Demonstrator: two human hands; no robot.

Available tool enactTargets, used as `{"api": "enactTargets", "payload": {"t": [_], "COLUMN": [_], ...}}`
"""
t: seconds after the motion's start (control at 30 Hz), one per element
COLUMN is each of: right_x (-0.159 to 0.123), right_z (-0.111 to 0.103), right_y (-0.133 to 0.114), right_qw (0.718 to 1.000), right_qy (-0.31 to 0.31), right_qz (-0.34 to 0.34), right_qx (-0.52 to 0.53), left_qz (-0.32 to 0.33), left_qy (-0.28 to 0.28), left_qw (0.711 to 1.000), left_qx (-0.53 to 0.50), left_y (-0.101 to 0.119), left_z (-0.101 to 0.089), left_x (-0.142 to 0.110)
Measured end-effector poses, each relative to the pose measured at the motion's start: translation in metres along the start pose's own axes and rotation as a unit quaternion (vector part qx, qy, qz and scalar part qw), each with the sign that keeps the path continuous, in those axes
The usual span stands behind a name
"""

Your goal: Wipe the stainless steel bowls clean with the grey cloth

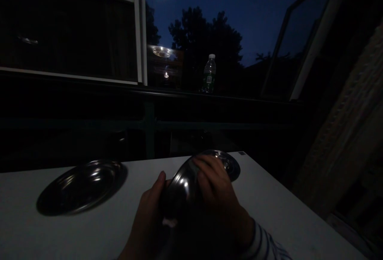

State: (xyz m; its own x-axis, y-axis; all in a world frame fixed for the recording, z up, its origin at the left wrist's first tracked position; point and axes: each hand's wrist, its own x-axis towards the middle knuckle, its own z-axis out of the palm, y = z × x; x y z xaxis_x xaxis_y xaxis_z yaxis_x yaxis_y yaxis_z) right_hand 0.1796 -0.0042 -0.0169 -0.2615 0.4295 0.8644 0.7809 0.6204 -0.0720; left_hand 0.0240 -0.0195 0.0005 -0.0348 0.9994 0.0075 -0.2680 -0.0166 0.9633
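A shiny metal bowl (179, 188) is tilted between my two hands above the white table, its rounded outside facing up. My left hand (147, 212) grips its left side, thumb pointing up along the edge. Bent fingers of my right hand (218, 184) press against the bowl's upper right side; whether anything thin lies under them is too dark to tell. Below the bowl shows a small pale patch (170, 222) that I cannot make out. Behind my right hand, a round metal dish (231, 164) is partly hidden.
A wide metal plate (80, 188) rests on the left of the white table (119, 228). A clear plastic bottle (209, 74) stands on the sill by the open window (299, 40). Patterned fabric (350, 112) hangs at the right. The room is very dark.
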Motion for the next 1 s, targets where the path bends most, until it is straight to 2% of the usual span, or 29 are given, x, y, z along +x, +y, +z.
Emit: {"api": "enactTargets", "payload": {"t": [0.07, 0.17, 0.27, 0.37, 0.53, 0.67, 0.8, 0.9, 1.0], "right_x": [0.000, -0.006, -0.017, -0.024, -0.023, -0.012, -0.003, -0.002, -0.002], "right_z": [0.001, 0.010, 0.023, 0.032, 0.032, 0.023, 0.010, 0.004, 0.005], "right_y": [0.003, -0.015, -0.038, -0.045, -0.038, -0.031, -0.013, 0.005, 0.021], "right_qw": [1.000, 0.996, 0.984, 0.974, 0.976, 0.985, 0.995, 0.995, 0.977], "right_qy": [0.003, -0.007, -0.096, -0.133, -0.133, -0.106, -0.040, -0.040, -0.011], "right_qz": [0.012, -0.084, -0.150, -0.180, -0.167, -0.133, -0.085, 0.017, 0.152], "right_qx": [-0.001, -0.006, 0.013, 0.028, 0.034, 0.021, 0.040, 0.087, 0.148], "left_qz": [-0.046, -0.138, -0.198, -0.214, -0.202, -0.163, -0.095, -0.089, -0.089], "left_qy": [-0.008, -0.028, -0.047, -0.051, -0.030, -0.015, -0.051, -0.071, -0.060], "left_qw": [0.998, 0.979, 0.954, 0.942, 0.946, 0.975, 0.994, 0.993, 0.993], "left_qx": [-0.050, -0.145, -0.221, -0.253, -0.251, -0.152, -0.021, -0.007, -0.039], "left_y": [-0.001, -0.002, 0.000, 0.006, 0.005, -0.010, -0.016, -0.014, -0.011], "left_z": [0.001, 0.002, 0.000, -0.002, -0.001, -0.004, -0.006, -0.005, -0.004], "left_x": [0.001, 0.004, 0.005, 0.007, 0.009, 0.010, 0.009, 0.006, 0.004]}}
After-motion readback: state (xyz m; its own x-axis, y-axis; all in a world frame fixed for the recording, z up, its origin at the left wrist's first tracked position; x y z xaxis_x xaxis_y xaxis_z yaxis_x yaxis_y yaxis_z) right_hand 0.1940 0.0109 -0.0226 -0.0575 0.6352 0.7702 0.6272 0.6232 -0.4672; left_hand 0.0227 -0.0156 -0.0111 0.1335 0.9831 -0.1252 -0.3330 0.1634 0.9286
